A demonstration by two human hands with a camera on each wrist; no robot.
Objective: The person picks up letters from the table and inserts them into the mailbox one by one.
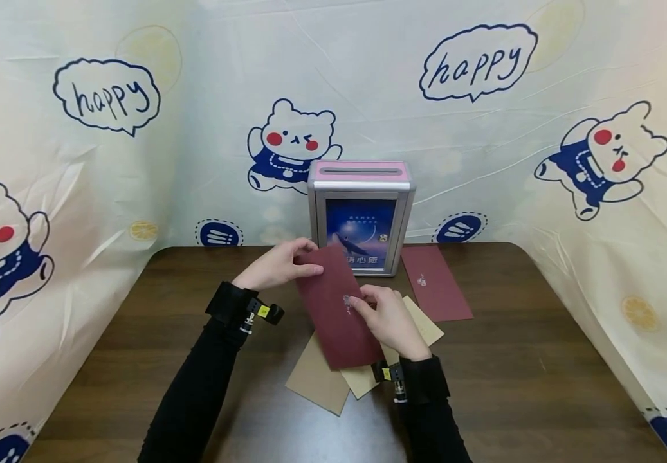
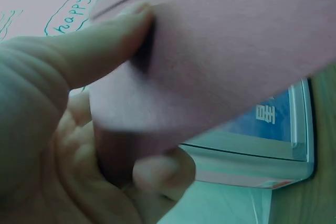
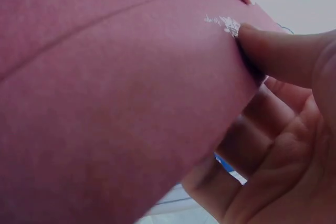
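Head view shows both hands holding one dark red envelope [image 1: 336,305] above the table [image 1: 541,360], just in front of the pink-topped letter box [image 1: 361,215]. The envelope's long axis runs slantwise: its far end points up and left toward the box front, its near end comes down toward the person, over the kraft envelopes [image 1: 321,379] lying on the table. The left hand [image 1: 278,263] pinches the far end, thumb on top and fingers beneath, as the left wrist view confirms, where the thumb presses the envelope's face and a fingertip shows under its edge. The right hand [image 1: 388,318] grips the right-hand long edge near the middle, beside the small white emblem; the right wrist view shows its thumb on the face and the curled fingers behind. So both hands are closed on the same envelope, neither free.

The slot [image 1: 359,171] lies in the top of the letter box, running left to right, higher than the envelope and behind it. The envelope's far end sits level with the lower part of the box's blue front panel, overlapping it in the head view; I cannot tell whether it touches it. Of the two, the left hand is nearer the box, at its front left corner. A second red envelope [image 1: 436,283] lies flat on the table just right of the box, apart from both hands.
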